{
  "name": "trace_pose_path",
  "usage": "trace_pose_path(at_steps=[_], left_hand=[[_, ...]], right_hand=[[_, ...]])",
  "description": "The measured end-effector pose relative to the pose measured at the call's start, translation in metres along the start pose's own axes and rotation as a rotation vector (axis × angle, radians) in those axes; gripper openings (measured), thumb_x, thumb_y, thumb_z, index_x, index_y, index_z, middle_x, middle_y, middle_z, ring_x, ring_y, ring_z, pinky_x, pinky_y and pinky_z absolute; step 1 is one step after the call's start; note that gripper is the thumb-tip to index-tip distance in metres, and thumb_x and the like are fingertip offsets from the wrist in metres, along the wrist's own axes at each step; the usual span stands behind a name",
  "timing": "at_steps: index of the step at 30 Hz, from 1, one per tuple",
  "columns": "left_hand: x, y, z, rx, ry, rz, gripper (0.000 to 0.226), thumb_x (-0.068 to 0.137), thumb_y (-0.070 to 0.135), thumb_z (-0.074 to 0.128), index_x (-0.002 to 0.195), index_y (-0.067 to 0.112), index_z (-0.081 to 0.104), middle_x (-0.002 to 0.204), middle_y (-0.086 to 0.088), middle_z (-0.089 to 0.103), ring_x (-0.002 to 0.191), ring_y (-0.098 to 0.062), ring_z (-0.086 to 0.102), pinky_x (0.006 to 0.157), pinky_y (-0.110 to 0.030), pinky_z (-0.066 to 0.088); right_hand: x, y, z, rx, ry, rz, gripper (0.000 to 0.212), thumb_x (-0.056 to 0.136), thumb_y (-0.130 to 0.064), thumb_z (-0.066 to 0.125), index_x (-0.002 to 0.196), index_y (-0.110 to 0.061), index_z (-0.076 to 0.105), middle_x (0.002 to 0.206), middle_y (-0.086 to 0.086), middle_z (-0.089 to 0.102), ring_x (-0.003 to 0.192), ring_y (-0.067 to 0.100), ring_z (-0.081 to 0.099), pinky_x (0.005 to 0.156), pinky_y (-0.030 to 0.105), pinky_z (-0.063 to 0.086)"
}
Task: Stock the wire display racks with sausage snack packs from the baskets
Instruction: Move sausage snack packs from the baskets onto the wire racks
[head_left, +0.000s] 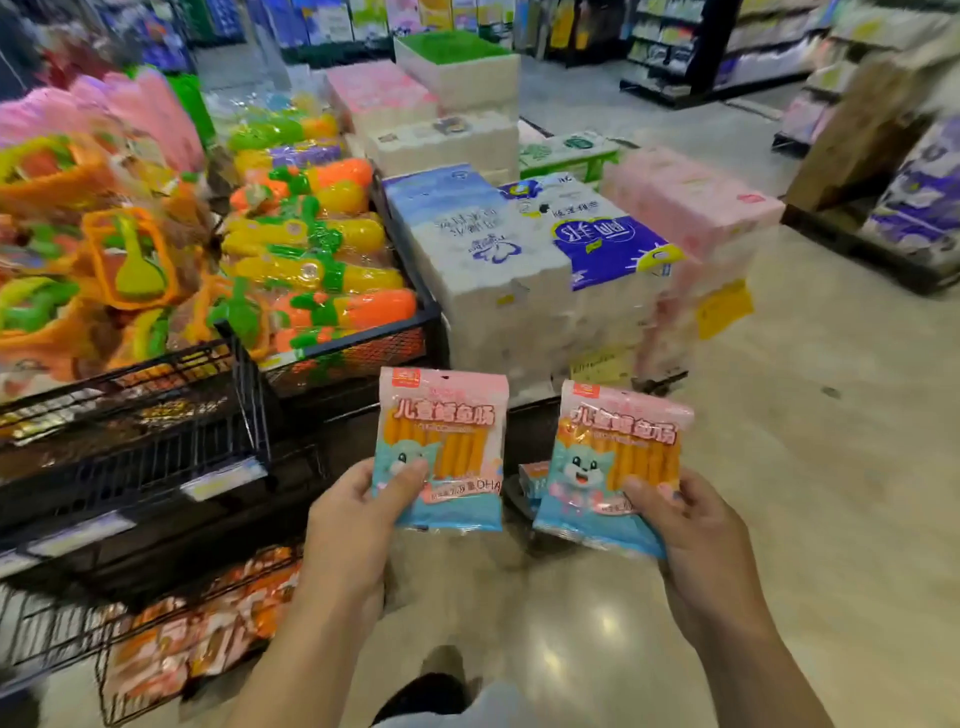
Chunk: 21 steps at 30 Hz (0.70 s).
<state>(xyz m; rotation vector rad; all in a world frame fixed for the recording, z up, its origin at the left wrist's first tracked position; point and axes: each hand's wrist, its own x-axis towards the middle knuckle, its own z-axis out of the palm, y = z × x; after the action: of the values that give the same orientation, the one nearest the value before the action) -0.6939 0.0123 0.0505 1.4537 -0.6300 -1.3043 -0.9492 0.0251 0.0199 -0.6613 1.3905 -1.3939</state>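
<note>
Looking through the head camera, I am seeing two sausage snack packs held up side by side, one in each hand. The left hand (358, 514) is gripping the left pack (441, 447) at its lower left corner, with the thumb lying across the front and the fingers curled behind. The right hand (696, 535) is pinching the right pack (618, 462) at its lower right corner the same way. Both packs are standing upright in front of me, just beside each other and not touching.

I am judging these to be light, glossy film pouches, soft at the edges and stiffened by the row of sausage sticks inside. The film is probably slippery, so a pinch on the flat bottom seam or the top strip looks safest to me.

Each front is showing 儿童鳕鱼肠 in large orange characters above a clear window of orange sticks and a blue cartoon animal. "DHA" is reading along the bottom of the left pack. The red logo square in the top corner is blurring out.

Below and left of the left hand, a black wire rack (130, 675) is holding orange-and-white packets (208, 634). Beyond both hands, bundled tissue packs (519, 291) are sitting stacked, their print upside down to me. Up and left of the left hand, plastic toys (311, 270) are filling wire bins.
</note>
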Motion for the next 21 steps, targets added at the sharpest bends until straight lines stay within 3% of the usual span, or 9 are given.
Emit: trace_pose_path(at_steps=[4, 8, 10, 14, 21], left_hand=[[0.034, 0.0, 0.055, 0.039, -0.071, -0.032, 0.017, 0.091, 0.017, 0.073, 0.107, 0.01, 0.072, 0.095, -0.01, 0.08, 0.086, -0.024, 0.078, 0.064, -0.032, 0.063], [0.086, -0.006, 0.104, 0.077, -0.131, -0.075, 0.016, 0.091, 0.021, 0.075, 0.105, 0.014, 0.073, 0.097, -0.009, 0.08, 0.093, -0.028, 0.077, 0.091, -0.049, 0.059], [0.118, -0.009, 0.126, 0.089, -0.132, -0.091, 0.014, 0.091, 0.022, 0.075, 0.104, 0.015, 0.073, 0.097, -0.008, 0.08, 0.095, -0.029, 0.077, 0.096, -0.054, 0.057], [0.176, -0.013, 0.168, 0.093, -0.147, -0.144, 0.014, 0.093, 0.02, 0.072, 0.104, 0.012, 0.072, 0.094, -0.006, 0.08, 0.093, -0.025, 0.077, 0.094, -0.048, 0.058], [0.254, -0.018, 0.214, 0.116, -0.15, -0.188, 0.009, 0.096, 0.023, 0.068, 0.103, 0.019, 0.07, 0.089, 0.006, 0.079, 0.084, -0.009, 0.076, 0.075, -0.03, 0.055]], right_hand=[[0.042, -0.005, -0.025, 0.001, 0.093, 0.009, 0.022, 0.088, -0.012, 0.076, 0.11, -0.011, 0.073, 0.103, 0.01, 0.079, 0.096, 0.029, 0.077, 0.084, 0.042, 0.057], [0.092, -0.017, -0.039, -0.032, 0.153, 0.013, 0.018, 0.09, -0.011, 0.075, 0.108, -0.011, 0.074, 0.102, 0.009, 0.079, 0.094, 0.028, 0.077, 0.081, 0.041, 0.058], [0.121, -0.024, -0.043, -0.058, 0.182, 0.01, 0.018, 0.089, -0.011, 0.075, 0.107, -0.012, 0.074, 0.1, 0.009, 0.08, 0.092, 0.027, 0.078, 0.077, 0.038, 0.058], [0.179, -0.041, -0.047, -0.13, 0.223, 0.013, 0.018, 0.088, -0.009, 0.076, 0.105, -0.014, 0.075, 0.097, 0.006, 0.08, 0.087, 0.022, 0.078, 0.064, 0.026, 0.059], [0.27, -0.046, -0.04, -0.226, 0.227, 0.098, 0.019, 0.089, -0.015, 0.076, 0.108, -0.016, 0.074, 0.101, 0.002, 0.08, 0.093, 0.021, 0.078, 0.073, 0.033, 0.058]])
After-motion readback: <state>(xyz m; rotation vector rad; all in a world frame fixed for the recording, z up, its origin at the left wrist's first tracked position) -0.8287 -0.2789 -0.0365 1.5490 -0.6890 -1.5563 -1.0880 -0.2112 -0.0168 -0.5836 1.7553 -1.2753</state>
